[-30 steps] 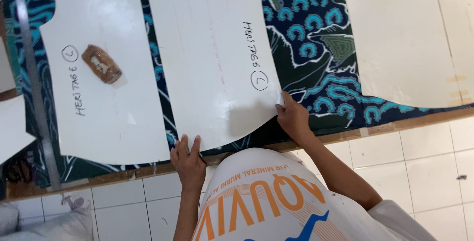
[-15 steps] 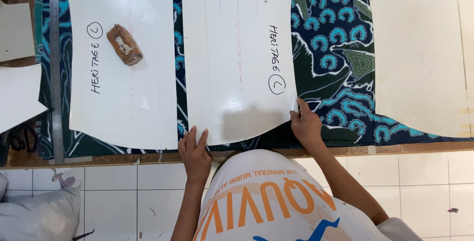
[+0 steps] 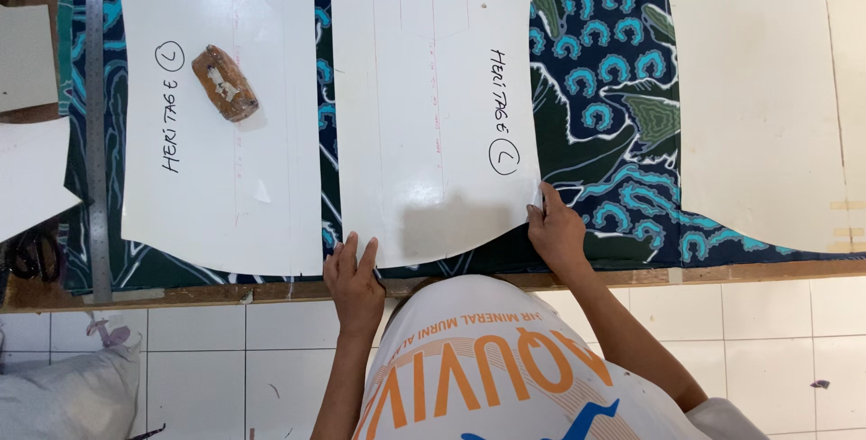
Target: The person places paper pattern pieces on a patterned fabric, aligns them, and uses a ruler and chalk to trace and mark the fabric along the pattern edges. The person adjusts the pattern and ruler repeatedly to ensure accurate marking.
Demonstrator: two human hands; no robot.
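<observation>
**Both hands on centre pattern sheet**

Head view: I see the left hand (image 3: 354,279) flat, fingers spread, on the lower left edge of the white pattern sheet (image 3: 433,106) at frame centre. The right hand (image 3: 557,233) pinches its lower right corner. The sheet lies on patterned fabric (image 3: 613,79) covering the desk (image 3: 740,271). A brown block (image 3: 225,83) weights the neighbouring sheet (image 3: 225,178), upper left.

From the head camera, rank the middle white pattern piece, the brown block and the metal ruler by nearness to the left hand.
From the left hand:
1. Middle white pattern piece, under its fingers.
2. Brown block, up-left on another pattern piece.
3. Metal ruler, far left.
</observation>
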